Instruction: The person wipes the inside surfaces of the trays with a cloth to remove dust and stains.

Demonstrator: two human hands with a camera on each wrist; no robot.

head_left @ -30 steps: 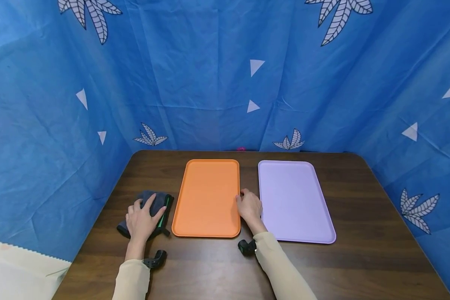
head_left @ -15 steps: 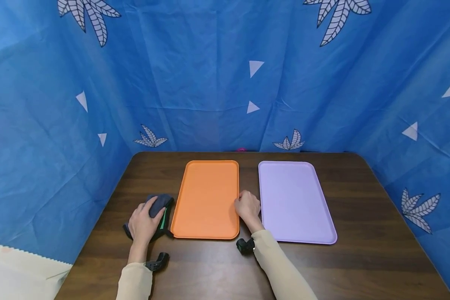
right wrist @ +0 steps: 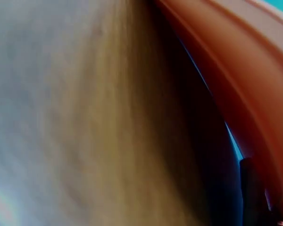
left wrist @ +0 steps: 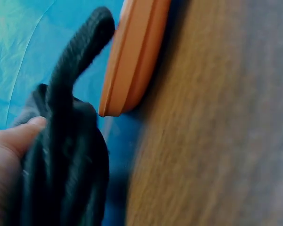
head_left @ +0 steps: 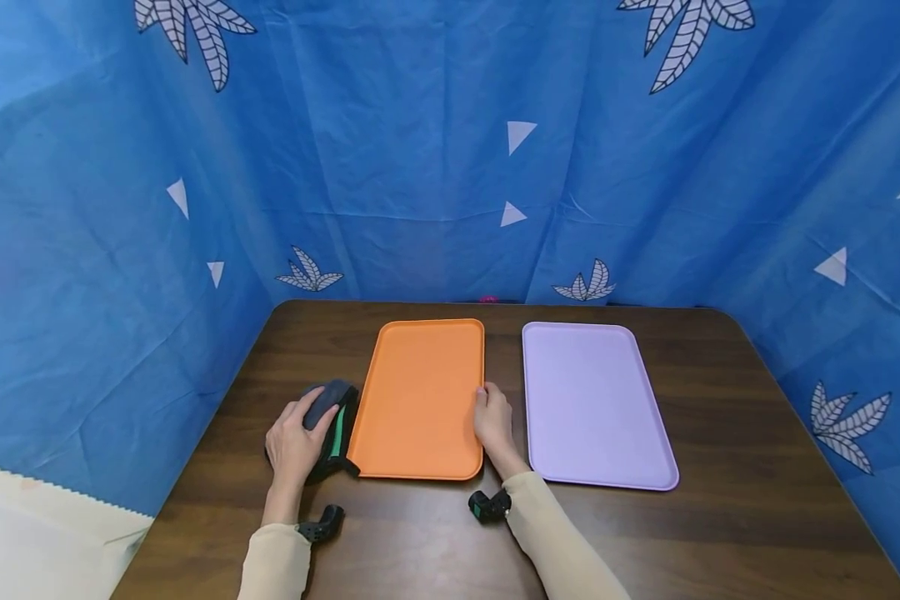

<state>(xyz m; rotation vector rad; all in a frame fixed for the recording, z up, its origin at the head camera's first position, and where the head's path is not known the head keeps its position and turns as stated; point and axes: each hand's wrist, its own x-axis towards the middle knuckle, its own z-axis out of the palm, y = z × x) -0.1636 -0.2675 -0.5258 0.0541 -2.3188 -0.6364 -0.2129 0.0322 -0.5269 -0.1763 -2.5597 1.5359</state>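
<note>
Early stage by the look: on table (head_left: 720, 517) 2 trays bare, purple tray (head_left: 592, 400) untouched, orange tray (head_left: 423, 392) gripped at right rim by right hand (head_left: 492, 421), dark cloth (head_left: 328, 417) beside its left edge clutched in left hand (head_left: 294, 443), wiping not begun.

A dark brown wooden desk (head_left: 720, 467) with rounded corners stands enclosed on three sides by a blue fabric backdrop (head_left: 420, 150), creased and printed with white triangles and white leaf sprigs. At the lower left, beyond the desk's edge, a pale cream cloth (head_left: 37, 533) with a zigzag edge shows. The light is even and soft.
</note>
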